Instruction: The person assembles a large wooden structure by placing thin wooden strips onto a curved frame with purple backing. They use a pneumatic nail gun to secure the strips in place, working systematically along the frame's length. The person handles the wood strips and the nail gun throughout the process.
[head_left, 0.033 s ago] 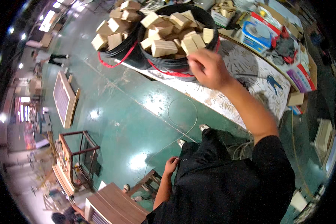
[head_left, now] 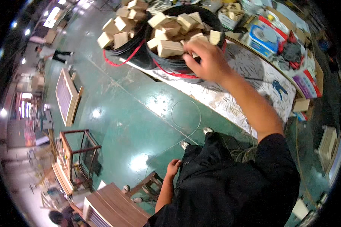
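Note:
My right hand (head_left: 206, 60) is over the near rim of a black bucket (head_left: 166, 62) with a red handle. Its thumb and forefinger are curved and apart, with no block visible between them; its other fingers are partly hidden. Pale wooden blocks (head_left: 169, 48) fill the bucket, piled close around the fingertips. To its left, a second black bucket (head_left: 134, 56) holds more wooden blocks (head_left: 121, 39). Low beside my dark trousers (head_left: 193, 160), my left hand (head_left: 173, 167) hangs with its fingers curled in, and nothing shows in it.
The buckets stand on a white, scrap-strewn board (head_left: 231, 96), where blue-handled pliers (head_left: 279, 89) lie. Boxes and a blue-white tub (head_left: 262, 39) crowd the right. A hose loop (head_left: 185, 115) crosses the green floor. Framed panels (head_left: 67, 97) and a metal-framed stand (head_left: 81, 151) are left. Two other people are farther off.
My right hand has moved slightly left over the bucket, and its thumb and forefinger have spread apart. My left hand has stayed by the thigh. The view has shifted a little.

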Available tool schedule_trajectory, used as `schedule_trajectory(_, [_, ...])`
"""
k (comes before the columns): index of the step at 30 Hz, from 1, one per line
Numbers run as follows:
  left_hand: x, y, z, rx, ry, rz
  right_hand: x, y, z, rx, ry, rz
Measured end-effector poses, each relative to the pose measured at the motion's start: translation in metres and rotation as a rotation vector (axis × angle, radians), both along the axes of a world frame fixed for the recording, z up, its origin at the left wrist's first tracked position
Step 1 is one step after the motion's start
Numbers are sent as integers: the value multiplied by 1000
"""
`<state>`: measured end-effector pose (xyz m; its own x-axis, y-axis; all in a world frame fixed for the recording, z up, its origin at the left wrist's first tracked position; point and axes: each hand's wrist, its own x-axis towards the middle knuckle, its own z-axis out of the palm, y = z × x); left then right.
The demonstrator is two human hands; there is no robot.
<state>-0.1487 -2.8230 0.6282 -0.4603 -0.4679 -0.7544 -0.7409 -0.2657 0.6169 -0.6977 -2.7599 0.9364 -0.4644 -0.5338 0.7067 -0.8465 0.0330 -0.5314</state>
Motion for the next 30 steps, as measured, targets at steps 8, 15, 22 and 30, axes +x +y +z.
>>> schedule_trajectory(8, [93,72,-19,-27,-82,451,-137,-61,-29,970,-64,173])
schedule_trajectory(15, [170,182,-62,11,-157,665,-240,-69,-94,957,49,11])
schedule_trajectory(22, [184,281,-49,-194,-92,778,-203,-43,-17,139,130,-40])
schedule_trajectory(30, [202,324,212,-1070,253,623,472,95,-89,1129,-1375,1145])
